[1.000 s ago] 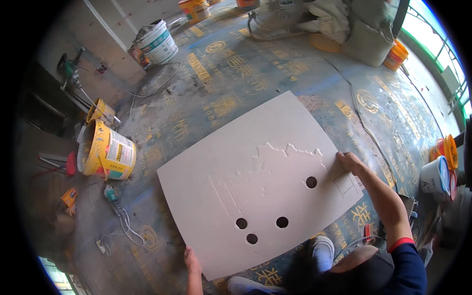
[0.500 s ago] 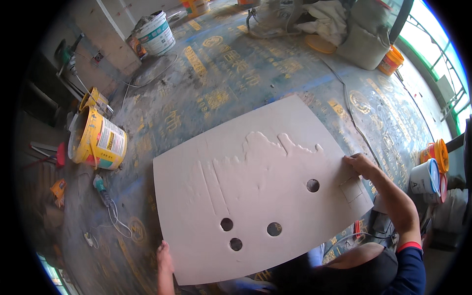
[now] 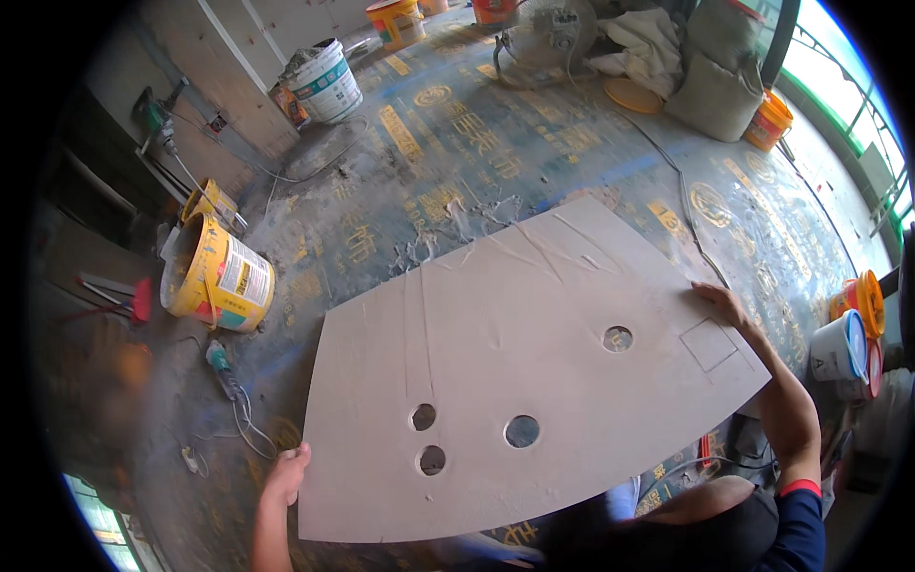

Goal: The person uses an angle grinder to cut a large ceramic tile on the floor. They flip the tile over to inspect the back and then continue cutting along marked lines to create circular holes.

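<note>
A large, thin, pale grey-beige tile (image 3: 477,353) is held in front of me, tilted away over the floor. Several round holes are cut through it, and a square outline is marked near its right end. My left hand (image 3: 289,474) is closed on the tile's left edge near the bottom corner. On the right edge, my right hand (image 3: 721,303) grips it, its fingers partly hidden. Murky water (image 3: 457,234) spills off the far edge in splashes, and wet streaks run across the tile's upper part.
Left of the tile stand a yellow bucket (image 3: 221,276) and a corded green power tool (image 3: 221,367) on the printed floor covering (image 3: 381,191). A white bucket (image 3: 329,81) is farther back. More buckets (image 3: 839,343) stand at the right; a cable (image 3: 684,191) and full sacks (image 3: 720,91) lie beyond.
The tile's far side has tipped down. Water that lay in a ridge across its upper part now runs off the far edge. Both hands keep their grip.
</note>
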A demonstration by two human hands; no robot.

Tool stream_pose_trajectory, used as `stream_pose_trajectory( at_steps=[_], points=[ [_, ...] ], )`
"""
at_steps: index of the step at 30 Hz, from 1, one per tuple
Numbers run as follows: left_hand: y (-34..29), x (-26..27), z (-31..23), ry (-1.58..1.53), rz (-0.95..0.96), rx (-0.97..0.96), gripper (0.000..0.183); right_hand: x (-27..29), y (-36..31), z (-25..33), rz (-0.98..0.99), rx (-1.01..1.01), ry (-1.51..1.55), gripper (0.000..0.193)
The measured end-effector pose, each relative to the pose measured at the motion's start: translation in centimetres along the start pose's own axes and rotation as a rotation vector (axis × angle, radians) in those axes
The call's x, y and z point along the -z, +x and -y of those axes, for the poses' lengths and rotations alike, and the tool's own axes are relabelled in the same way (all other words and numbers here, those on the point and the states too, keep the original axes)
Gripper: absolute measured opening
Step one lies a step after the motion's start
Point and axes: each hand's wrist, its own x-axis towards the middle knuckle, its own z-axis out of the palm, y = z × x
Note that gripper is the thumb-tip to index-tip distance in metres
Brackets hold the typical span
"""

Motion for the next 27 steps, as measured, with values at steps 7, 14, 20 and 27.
stream_pose_trajectory(
  at_steps=[7, 14, 20, 27],
  points=[
    [-0.7, 2.4, -6.7, 0.061, 0.068, 0.012, 0.060, 0.1, -1.7, 9.5, -0.064, 0.348, 0.134, 0.049],
    [-0.4, 6.2, -8.8, -0.077, 0.259, 0.039, 0.053, 0.5, -2.5, 18.4, -0.197, 0.410, -0.158, 0.055],
    [0.2, 10.5, -8.3, -0.414, 0.542, -0.031, 0.077, 0.4, -2.9, 19.9, -0.185, 0.363, -0.186, 0.054],
    [-1.2, 11.5, -10.6, -0.753, 0.392, -0.344, 0.095, 0.8, -1.1, 23.3, -0.114, 0.260, 0.208, 0.046]
  ],
)
